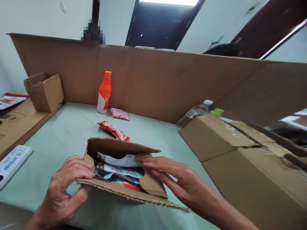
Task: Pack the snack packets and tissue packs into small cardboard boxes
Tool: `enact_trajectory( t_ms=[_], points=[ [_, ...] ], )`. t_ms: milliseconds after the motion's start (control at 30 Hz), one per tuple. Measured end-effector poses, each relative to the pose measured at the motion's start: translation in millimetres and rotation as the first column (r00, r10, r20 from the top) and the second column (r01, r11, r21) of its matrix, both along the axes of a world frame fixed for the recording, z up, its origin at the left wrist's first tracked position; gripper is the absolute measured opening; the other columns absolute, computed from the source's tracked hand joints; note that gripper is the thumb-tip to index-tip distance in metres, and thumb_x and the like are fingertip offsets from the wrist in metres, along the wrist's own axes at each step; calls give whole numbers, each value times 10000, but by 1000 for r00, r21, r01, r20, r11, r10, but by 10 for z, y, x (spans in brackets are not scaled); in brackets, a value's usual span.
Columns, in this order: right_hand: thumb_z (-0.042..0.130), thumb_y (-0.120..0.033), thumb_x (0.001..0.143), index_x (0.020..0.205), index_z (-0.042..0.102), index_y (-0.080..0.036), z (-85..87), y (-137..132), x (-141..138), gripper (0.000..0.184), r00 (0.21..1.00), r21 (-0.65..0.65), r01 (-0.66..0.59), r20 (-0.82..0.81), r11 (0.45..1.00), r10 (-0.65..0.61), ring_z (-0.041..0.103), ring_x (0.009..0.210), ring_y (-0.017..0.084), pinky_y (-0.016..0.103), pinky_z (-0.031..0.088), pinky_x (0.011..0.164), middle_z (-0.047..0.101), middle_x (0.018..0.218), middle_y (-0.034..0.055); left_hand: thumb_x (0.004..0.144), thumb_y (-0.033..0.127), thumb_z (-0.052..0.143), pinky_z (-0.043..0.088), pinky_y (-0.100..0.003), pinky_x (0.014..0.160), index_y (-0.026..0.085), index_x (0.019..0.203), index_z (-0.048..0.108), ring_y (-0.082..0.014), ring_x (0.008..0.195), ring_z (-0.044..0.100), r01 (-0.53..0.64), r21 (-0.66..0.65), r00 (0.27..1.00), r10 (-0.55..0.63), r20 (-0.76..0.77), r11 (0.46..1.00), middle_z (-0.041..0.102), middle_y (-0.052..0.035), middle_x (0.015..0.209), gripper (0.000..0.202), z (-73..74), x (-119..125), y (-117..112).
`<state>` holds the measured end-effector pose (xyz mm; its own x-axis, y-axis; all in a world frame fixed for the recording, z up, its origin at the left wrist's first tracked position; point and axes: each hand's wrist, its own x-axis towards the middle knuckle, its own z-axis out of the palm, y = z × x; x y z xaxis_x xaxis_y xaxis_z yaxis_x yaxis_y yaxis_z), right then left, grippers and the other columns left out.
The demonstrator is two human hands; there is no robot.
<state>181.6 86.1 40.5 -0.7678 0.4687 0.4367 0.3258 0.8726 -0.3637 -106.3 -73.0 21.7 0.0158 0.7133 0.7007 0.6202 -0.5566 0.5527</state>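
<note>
A small brown cardboard box [112,147] lies on the pale green table [67,127], its flaps partly folded over several printed packets [120,171] inside. My left hand [64,188] pinches the near left flap of the box between thumb and fingers. My right hand [172,175] lies with fingers stretched flat on the right flap, pressing it down over the packets.
An orange bottle [104,92] and two red snack packets [112,130] [120,113] lie beyond the box. A tall cardboard wall [168,83] runs across the back. A large carton [251,172] and two bottles [199,110] stand right; a small open box [44,91] stands left.
</note>
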Motion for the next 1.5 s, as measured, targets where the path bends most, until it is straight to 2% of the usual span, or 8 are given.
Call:
enact_trajectory(
  t_ms=[167, 300, 467, 600, 800, 967, 1133, 1500],
  points=[
    [555, -209, 988, 1133, 724, -334, 217, -112, 59, 255, 982, 58, 98, -165, 993, -87, 739, 1076, 214, 358, 639, 887, 755, 1227, 19, 892, 50, 606, 513, -433, 989, 245, 1034, 641, -201, 967, 699, -27, -21, 999, 28, 22, 999, 728, 2, 930, 243, 23, 29, 23],
    [589, -262, 980, 1225, 685, -327, 303, -124, -38, 271, 944, 87, 247, -246, 965, -220, 674, 1205, 268, 485, 560, 1042, 669, 1379, 60, 912, 73, 603, 528, -414, 950, 243, 1006, 636, -201, 959, 690, -42, -30, 999, 43, 25, 999, 718, -5, 935, 198, 40, 39, 55],
    [502, -446, 1017, 1218, 728, -300, 197, -62, -101, 337, 990, -114, 132, -37, 985, -137, 741, 1049, 260, 427, 645, 870, 777, 1155, 66, 927, 142, 604, 554, -293, 837, 243, 1113, 602, -176, 983, 673, -172, -89, 985, 173, 7, 981, 694, -17, 1006, 212, 55, 44, 70],
    [313, -515, 1059, 1308, 683, -385, 80, -26, 101, 465, 990, -262, 86, -87, 961, -112, 709, 1161, 272, 418, 628, 918, 751, 1251, 32, 930, 179, 595, 549, -263, 863, 249, 1157, 583, -165, 988, 665, -274, -79, 961, 271, -48, 958, 672, -15, 1056, 238, 46, 57, 82],
    [491, -440, 1031, 1467, 523, -399, 63, -23, 163, 440, 988, -85, 113, -96, 990, -121, 595, 1334, 248, 384, 570, 1028, 621, 1461, 29, 949, 254, 578, 537, -334, 989, 268, 1321, 510, -214, 1113, 639, -378, -126, 926, 374, -56, 917, 626, -47, 1192, 379, -28, 93, 142],
    [529, -268, 1005, 1371, 640, -276, -50, -55, -62, 383, 995, 59, 97, -10, 994, -97, 654, 1253, 256, 435, 572, 1010, 690, 1359, 90, 992, 176, 459, 434, -477, 1162, 310, 1468, 430, -288, 1488, 369, -314, -150, 943, 290, -165, 937, 334, -77, 1627, 495, -32, 100, 187],
    [507, -217, 1006, 1287, 710, -261, -90, -37, -85, 349, 1000, 117, 17, 18, 993, -19, 652, 1255, 266, 448, 577, 966, 698, 1347, 83, 968, 135, 425, 439, -526, 1165, 309, 1435, 491, -304, 1458, 435, -191, -187, 958, 142, -249, 964, 483, -66, 1557, 503, -36, 38, 218],
    [523, -264, 1011, 1351, 659, -299, -135, -13, -14, 368, 1000, 56, -25, -15, 998, 26, 572, 1353, 257, 454, 556, 1030, 642, 1432, 56, 964, 92, 382, 402, -508, 1143, 235, 1378, 540, -284, 1473, 385, -228, -81, 908, 182, -378, 970, 481, -95, 1538, 466, -113, 12, 247]
  ],
)
